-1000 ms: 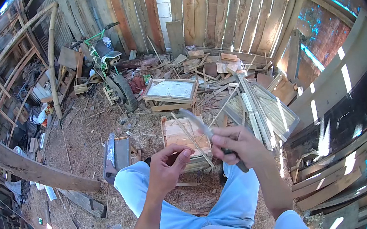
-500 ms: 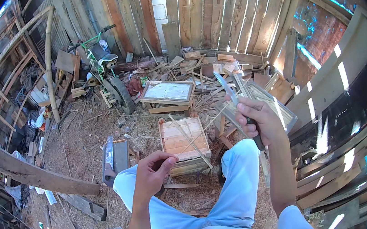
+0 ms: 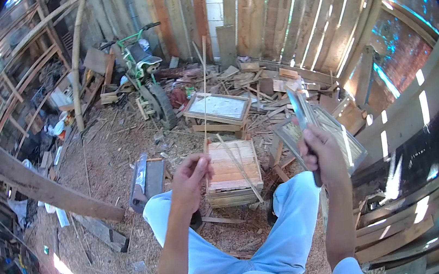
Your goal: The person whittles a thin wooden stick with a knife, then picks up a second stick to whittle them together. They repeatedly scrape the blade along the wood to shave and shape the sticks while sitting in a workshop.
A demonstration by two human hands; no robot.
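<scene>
Head view: the thin strip (image 3: 206,106), pinched in the left hand (image 3: 194,174), has swung from about 2 o'clock to 12. The right hand (image 3: 323,153), at 3 o'clock from the left, grips the knife (image 3: 299,109), well apart; it seems not to be working the strip.

A slender, pale strip of wood (image 3: 205,106) is standing nearly upright, its top leaning slightly rightward in the view and its lower end being pinched between the thumb and fingers of the left hand (image 3: 191,174). The strip is running almost straight along its length. A knife (image 3: 298,110) is pointing upward from the right hand (image 3: 321,152), its bluish-grey blade tilting toward the upper left and its dark handle (image 3: 318,178) protruding below the fist. The blade is remaining clear of the strip, well apart to its right.
</scene>
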